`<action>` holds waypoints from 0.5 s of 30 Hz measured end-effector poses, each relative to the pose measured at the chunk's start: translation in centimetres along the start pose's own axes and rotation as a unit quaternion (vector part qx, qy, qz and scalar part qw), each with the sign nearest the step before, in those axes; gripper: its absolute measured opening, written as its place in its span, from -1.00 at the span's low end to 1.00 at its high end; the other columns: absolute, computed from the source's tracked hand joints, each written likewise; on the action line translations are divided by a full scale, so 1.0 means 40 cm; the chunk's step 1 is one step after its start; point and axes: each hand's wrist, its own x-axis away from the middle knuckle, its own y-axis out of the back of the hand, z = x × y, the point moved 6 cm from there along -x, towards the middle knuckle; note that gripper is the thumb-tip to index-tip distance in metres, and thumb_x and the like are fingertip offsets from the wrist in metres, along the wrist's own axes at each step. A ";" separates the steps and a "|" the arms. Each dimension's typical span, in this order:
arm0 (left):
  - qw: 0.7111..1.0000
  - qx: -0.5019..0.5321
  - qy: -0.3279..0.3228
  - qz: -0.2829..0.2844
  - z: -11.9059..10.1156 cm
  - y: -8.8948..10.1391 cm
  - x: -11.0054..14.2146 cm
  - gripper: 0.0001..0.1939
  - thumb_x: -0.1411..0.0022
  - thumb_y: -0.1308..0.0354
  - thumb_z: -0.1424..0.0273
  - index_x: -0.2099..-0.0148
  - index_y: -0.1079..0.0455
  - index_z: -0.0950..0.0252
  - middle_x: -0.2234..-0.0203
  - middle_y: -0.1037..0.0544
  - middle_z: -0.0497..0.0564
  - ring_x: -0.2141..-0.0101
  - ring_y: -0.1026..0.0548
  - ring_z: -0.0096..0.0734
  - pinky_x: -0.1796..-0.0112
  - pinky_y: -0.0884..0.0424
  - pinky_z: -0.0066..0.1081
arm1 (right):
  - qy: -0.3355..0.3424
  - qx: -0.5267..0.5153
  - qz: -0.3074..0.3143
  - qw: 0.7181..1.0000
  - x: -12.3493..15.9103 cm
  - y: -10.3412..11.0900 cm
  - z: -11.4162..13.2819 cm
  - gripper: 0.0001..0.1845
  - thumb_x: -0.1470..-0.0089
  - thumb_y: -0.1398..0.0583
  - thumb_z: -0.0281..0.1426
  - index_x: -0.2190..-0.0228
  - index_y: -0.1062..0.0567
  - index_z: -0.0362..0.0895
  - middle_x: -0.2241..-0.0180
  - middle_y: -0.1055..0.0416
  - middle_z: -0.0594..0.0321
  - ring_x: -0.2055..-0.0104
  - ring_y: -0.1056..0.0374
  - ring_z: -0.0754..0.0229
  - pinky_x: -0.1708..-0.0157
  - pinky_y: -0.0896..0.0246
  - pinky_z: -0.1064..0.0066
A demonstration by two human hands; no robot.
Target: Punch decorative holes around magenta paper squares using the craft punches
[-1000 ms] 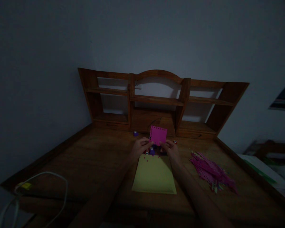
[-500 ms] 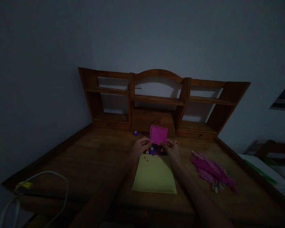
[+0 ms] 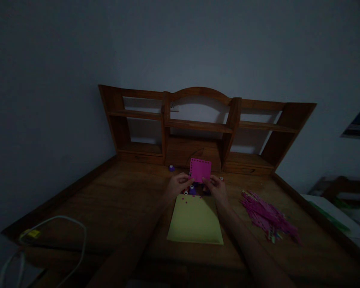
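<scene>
A square pink sheet of paper (image 3: 200, 170) is held up between both hands, with a row of punched holes along its top and left edges. My left hand (image 3: 177, 186) pinches its lower left corner. At the lower right, my right hand (image 3: 216, 188) grips it between thumb and fingers. Below lies a pale yellow sheet (image 3: 196, 222), with several small pink dots near its far edge. Just beyond that edge are a purple hole punch (image 3: 192, 191) with an eye-like top and a red one (image 3: 186, 193), partly hidden by the hands and paper.
Another purple punch (image 3: 171, 168) stands by the wooden shelf unit (image 3: 198, 127) at the back. A heap of pink strips (image 3: 267, 216) lies to the right on the wooden desk (image 3: 114, 204). A white cable (image 3: 84, 236) loops over the desk's front left edge.
Almost nothing differs. Both hands keep hold of the pink paper in nearly the same spot.
</scene>
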 end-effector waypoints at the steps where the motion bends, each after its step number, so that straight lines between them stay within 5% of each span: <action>1: 1.000 -0.002 0.001 -0.002 0.001 0.001 0.000 -0.70 -0.05 -0.31 0.17 0.35 -0.49 0.33 0.40 -0.48 0.00 0.50 -0.40 -0.52 0.53 -0.29 -0.52 | 0.002 0.001 0.001 1.000 0.001 0.000 0.003 -0.55 0.17 -0.34 -0.01 0.45 -0.49 -0.14 0.64 -0.40 0.28 0.62 -0.27 0.23 0.61 -0.14 0.45; 15: 0.999 0.013 0.035 -0.008 -0.013 -0.005 0.008 -0.65 0.00 -0.35 0.15 0.33 -0.47 0.35 0.48 -0.52 -0.01 0.58 -0.40 -0.53 0.55 -0.28 -0.52 | -0.002 -0.012 -0.004 1.000 0.002 -0.004 0.005 -0.55 0.20 -0.36 -0.03 0.43 -0.49 -0.15 0.62 -0.41 0.31 0.64 -0.27 0.25 0.62 -0.13 0.46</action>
